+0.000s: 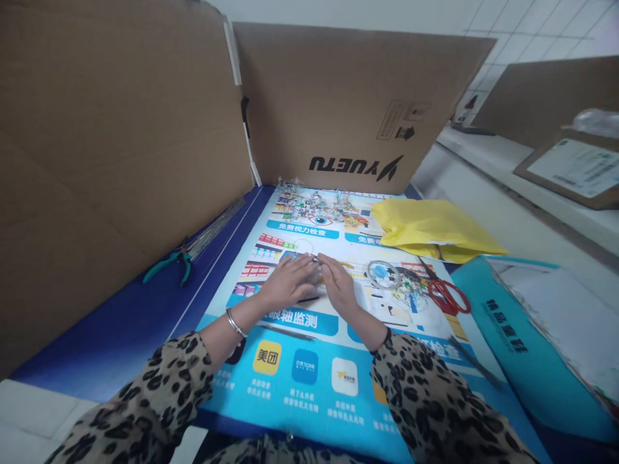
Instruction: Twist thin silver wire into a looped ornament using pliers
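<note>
My left hand [293, 281] and my right hand [339, 287] meet fingertip to fingertip above the printed sheet [309, 386]. Both are closed in a pinch. A faint loop of thin wire [304, 245] rises just beyond my left fingers. Something small and dark shows where the fingertips meet, too small to name. Right of my right hand lies a clear round spool [384, 275], with a tangle of beaded wire pieces [411, 293] beside it. A thin grey pointed tool [287, 333] lies below my left hand.
Tall cardboard panels [358, 109] stand at the left and back. Teal-handled pliers [169, 264] and a wire bundle [213, 232] lie left. Further beaded pieces [319, 205] lie at the back. Rightward are a yellow bag [430, 225], red scissors [449, 296] and a teal box [512, 328].
</note>
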`<state>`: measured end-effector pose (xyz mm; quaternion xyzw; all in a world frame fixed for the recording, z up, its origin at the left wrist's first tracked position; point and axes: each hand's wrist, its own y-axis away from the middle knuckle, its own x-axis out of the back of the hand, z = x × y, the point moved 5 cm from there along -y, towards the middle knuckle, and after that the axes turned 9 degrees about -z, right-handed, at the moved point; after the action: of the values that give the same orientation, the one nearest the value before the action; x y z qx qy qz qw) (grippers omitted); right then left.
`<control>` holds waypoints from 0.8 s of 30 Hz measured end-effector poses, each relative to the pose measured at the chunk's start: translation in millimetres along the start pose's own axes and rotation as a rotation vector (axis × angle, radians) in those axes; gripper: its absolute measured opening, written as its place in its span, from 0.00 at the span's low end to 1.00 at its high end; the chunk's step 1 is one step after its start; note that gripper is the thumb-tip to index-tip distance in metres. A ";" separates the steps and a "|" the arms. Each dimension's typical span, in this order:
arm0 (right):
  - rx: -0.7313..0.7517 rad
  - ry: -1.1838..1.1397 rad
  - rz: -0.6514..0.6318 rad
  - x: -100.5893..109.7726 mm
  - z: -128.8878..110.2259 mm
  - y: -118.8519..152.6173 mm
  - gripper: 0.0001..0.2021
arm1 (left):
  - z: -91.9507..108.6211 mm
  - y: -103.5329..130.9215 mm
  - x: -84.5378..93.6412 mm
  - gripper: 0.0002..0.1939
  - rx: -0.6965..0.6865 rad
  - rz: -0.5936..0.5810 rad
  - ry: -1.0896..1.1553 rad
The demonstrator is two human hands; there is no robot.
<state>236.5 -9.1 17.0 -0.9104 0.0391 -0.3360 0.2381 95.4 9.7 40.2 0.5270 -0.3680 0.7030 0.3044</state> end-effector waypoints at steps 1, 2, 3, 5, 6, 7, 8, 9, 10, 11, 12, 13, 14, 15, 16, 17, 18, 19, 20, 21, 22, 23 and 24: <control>-0.003 0.011 -0.001 -0.4 0.2 0.3 0.18 | -7.9 2.7 4.4 0.24 0.033 0.045 0.014; -0.008 0.022 0.000 -0.5 0.5 0.6 0.18 | -18.3 6.8 9.7 0.24 0.083 0.123 0.038; -0.012 0.032 0.003 -0.4 1.0 0.8 0.18 | -32.0 13.3 16.5 0.23 0.156 0.261 0.128; -0.018 0.051 0.008 0.0 1.8 1.0 0.19 | -61.5 30.6 24.0 0.22 0.333 0.503 0.289; -0.019 0.063 0.007 0.0 1.9 0.9 0.20 | -74.3 38.9 24.3 0.22 0.408 0.576 0.352; -0.018 0.078 0.001 -0.4 1.4 0.5 0.20 | -84.4 46.4 23.7 0.22 0.464 0.634 0.399; -0.014 0.094 -0.009 -1.3 0.3 0.0 0.20 | -91.5 52.3 22.5 0.22 0.503 0.665 0.428; -0.006 0.112 -0.027 -3.2 -1.7 -0.6 0.21 | -94.9 55.8 21.0 0.22 0.516 0.665 0.434; 0.006 0.132 -0.052 -6.0 -4.5 -1.2 0.21 | -95.0 57.2 19.4 0.22 0.509 0.643 0.420; 0.022 0.150 -0.081 -9.8 -7.9 -1.8 0.21 | -91.7 56.4 17.5 0.22 0.479 0.596 0.388; 0.040 0.173 -0.113 -14.5 -11.9 -2.2 0.21 | -85.4 53.7 15.0 0.22 0.432 0.527 0.340; 0.056 0.208 -0.151 -20.0 -15.9 -2.3 0.22 | -76.8 50.1 11.4 0.22 0.375 0.442 0.284; 0.067 0.258 -0.194 -26.2 -19.5 -2.2 0.23 | -66.7 46.2 6.5 0.23 0.313 0.344 0.219; 0.069 0.328 -0.249 -33.1 -22.0 -1.7 0.24 | -57.0 43.0 0.5 0.23 0.272 0.247 0.153; 0.065 0.404 -0.310 -40.1 -23.3 -0.8 0.25 | -48.7 40.9 -6.3 0.24 0.252 0.156 0.093; 0.059 0.476 -0.373 -46.7 -23.5 0.6 0.25 | -41.7 39.7 -13.4 0.25 0.240 0.072 0.037; 0.052 0.535 -0.430 -52.5 -22.7 2.2 0.26 | -35.6 39.2 -21.2 0.25 0.220 -0.017 -0.011; 0.046 0.571 -0.474 -56.8 -21.6 3.8 0.26 | -31.3 39.7 -26.7 0.26 0.205 -0.051 -0.016; 0.044 0.592 -0.503 -59.8 -20.3 5.4 0.26 | -28.7 40.7 -31.2 0.26 0.198 -0.072 -0.017; 0.042 0.602 -0.517 -61.6 -19.0 6.7 0.26 | -27.7 41.9 -34.6 0.26 0.199 -0.082 -0.015; 0.040 0.609 -0.521 -62.3 -17.7 7.6 0.26 | -27.9 43.2 -37.0 0.27 0.204 -0.082 -0.014; 0.037 0.620 -0.524 -62.6 -16.5 8.4 0.27 | -28.7 44.4 -38.6 0.27 0.210 -0.084 -0.019; 0.036 0.631 -0.527 -62.5 -15.6 9.0 0.27 | -29.8 45.6 -39.6 0.28 0.214 -0.088 -0.029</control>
<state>179.2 -8.9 -13.9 -0.7372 -0.1300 -0.6490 0.1362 53.1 8.3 -12.2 0.5822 -0.2718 0.7165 0.2717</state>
